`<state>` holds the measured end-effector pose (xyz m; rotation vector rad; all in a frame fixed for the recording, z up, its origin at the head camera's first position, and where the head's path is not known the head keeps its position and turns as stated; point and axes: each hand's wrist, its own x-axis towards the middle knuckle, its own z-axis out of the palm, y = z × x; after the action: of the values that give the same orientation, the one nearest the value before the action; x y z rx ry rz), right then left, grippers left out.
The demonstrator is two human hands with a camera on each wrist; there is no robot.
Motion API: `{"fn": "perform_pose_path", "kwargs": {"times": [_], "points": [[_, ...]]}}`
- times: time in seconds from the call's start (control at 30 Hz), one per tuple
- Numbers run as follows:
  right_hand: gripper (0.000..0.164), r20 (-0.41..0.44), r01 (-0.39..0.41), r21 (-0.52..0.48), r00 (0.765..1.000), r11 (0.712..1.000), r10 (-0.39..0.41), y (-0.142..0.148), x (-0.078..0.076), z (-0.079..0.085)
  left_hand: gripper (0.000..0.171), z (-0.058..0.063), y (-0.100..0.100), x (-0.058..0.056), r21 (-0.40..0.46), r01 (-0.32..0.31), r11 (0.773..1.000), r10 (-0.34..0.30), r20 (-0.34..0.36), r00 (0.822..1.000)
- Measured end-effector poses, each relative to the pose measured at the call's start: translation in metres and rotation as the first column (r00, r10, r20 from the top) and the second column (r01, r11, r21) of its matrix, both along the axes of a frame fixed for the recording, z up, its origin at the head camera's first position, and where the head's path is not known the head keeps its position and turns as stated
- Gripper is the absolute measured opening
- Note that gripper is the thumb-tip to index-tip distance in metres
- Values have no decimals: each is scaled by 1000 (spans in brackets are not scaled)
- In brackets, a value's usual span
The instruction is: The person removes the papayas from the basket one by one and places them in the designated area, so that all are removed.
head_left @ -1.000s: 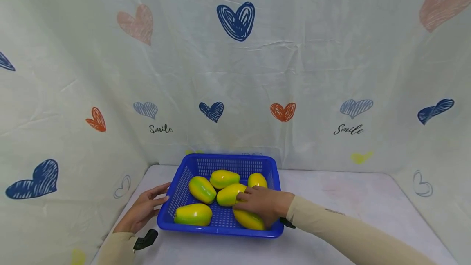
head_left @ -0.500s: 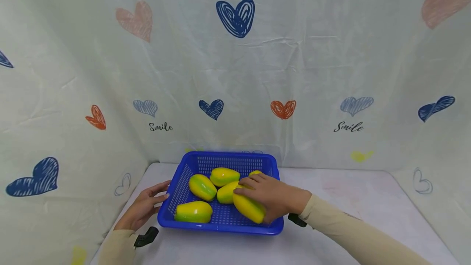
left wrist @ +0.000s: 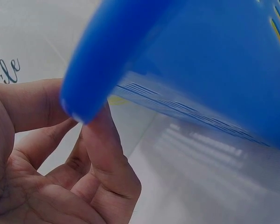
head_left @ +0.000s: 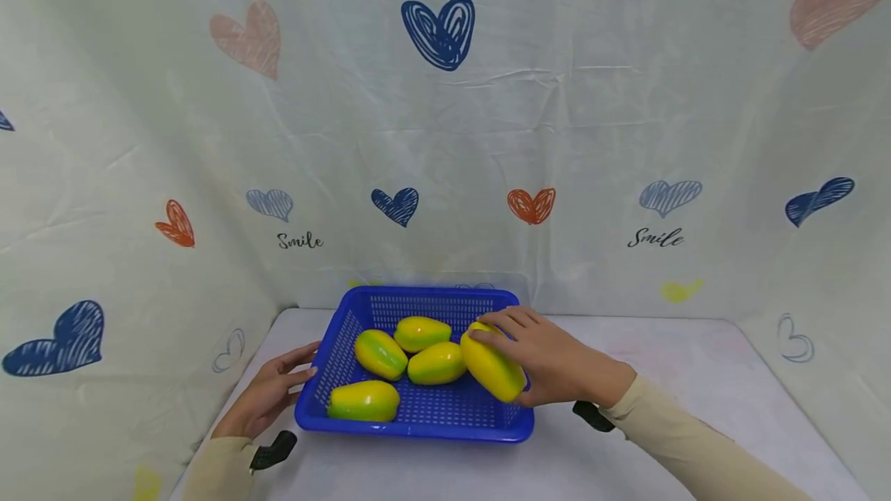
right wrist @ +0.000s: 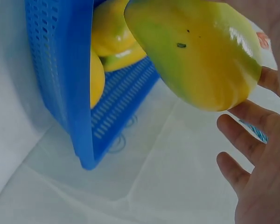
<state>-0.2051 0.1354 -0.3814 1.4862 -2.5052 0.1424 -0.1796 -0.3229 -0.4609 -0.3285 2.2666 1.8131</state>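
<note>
My right hand [head_left: 550, 350] holds a yellow-green papaya [head_left: 493, 366] over the right side of the blue basket [head_left: 414, 430]. In the right wrist view, this papaya [right wrist: 200, 56] is raised past the basket's rim, with fingers along its side and two lower fingertips free of it. My left hand [head_left: 267, 393] is at the basket's left side. The left wrist view has the basket's rim [left wrist: 95, 70] pinched between the thumb and a finger of that hand. Several more papayas lie in the basket, one of them [head_left: 363, 401] at the front left corner.
The basket stands on a white-covered table [head_left: 647, 377], close to its back edge. Behind and beside the table hangs a pale curtain [head_left: 592, 138] printed with hearts and "Smile". Table surface extends to the right of the basket.
My right hand has lifted the papaya from the basket's front right corner and carried it up and to the right. My left hand has stayed at the rim.
</note>
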Motion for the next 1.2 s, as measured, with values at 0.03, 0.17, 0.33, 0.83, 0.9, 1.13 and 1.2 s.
{"fn": "perform_pose_path", "kwargs": {"times": [0.03,0.17,0.33,0.83,0.9,1.13,1.2], "points": [[104,-7,7,-15,1000,1000,-7,4,1,1,62,0,0,0,1,-2,1000,2,0,1000],[108,-14,53,-52,998,997,-54,19,5,5,62,-1,-1,-1,3,-7,1000,7,4,1000],[112,-6,112,-86,994,990,-113,37,7,6,62,-1,-1,0,7,-10,1000,10,4,1000],[112,53,312,-142,950,939,-308,82,10,-19,62,-3,-6,4,55,24,998,-24,-12,1000],[112,59,322,-155,947,934,-317,87,9,-24,62,-3,-5,4,57,23,998,-23,-12,1000],[109,95,373,-158,927,914,-362,102,6,-38,62,-3,-3,3,66,20,998,-19,-12,1000],[110,97,385,-156,923,910,-373,105,5,-43,62,-3,-3,3,66,25,998,-24,-17,1000]]}}
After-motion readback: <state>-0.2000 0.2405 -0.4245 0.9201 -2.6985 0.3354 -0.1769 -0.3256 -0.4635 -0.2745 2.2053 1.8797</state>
